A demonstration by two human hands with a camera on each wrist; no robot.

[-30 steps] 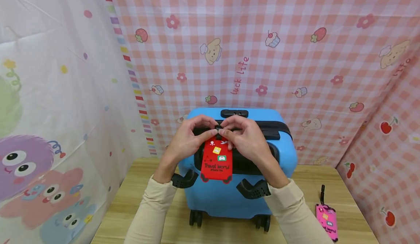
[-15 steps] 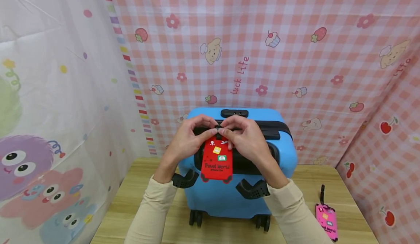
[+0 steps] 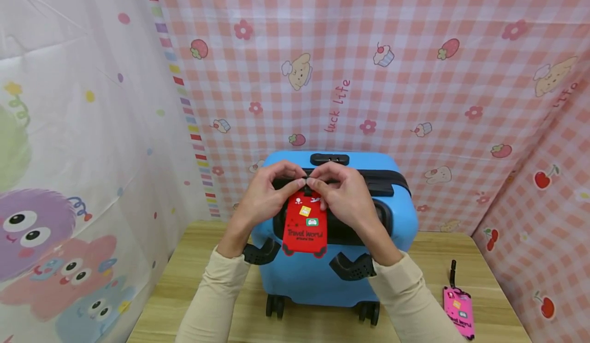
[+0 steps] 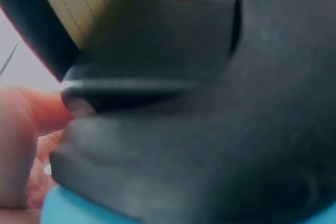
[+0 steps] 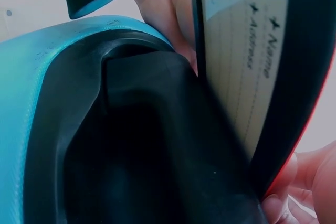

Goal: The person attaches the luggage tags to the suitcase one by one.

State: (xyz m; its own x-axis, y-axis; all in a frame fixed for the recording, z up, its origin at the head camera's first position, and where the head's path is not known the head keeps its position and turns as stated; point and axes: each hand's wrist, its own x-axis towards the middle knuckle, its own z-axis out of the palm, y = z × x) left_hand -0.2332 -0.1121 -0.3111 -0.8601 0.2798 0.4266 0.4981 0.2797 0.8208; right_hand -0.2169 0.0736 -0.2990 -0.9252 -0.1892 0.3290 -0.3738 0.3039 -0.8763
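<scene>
Beige-sleeved, the left hand (image 3: 265,197) is pinching the black strap (image 3: 308,191) of the red tag (image 3: 304,228), which is hanging before the blue suitcase (image 3: 299,279). The right hand (image 3: 348,198) is pinching it too; good handling is likely calling for keeping the strap untwisted.

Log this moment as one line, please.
left hand, right hand: pinching black strap | red luggage tag: hanging before blue suitcase | pink luggage tag: lying on wooden table | fastened: cannot tell
</scene>
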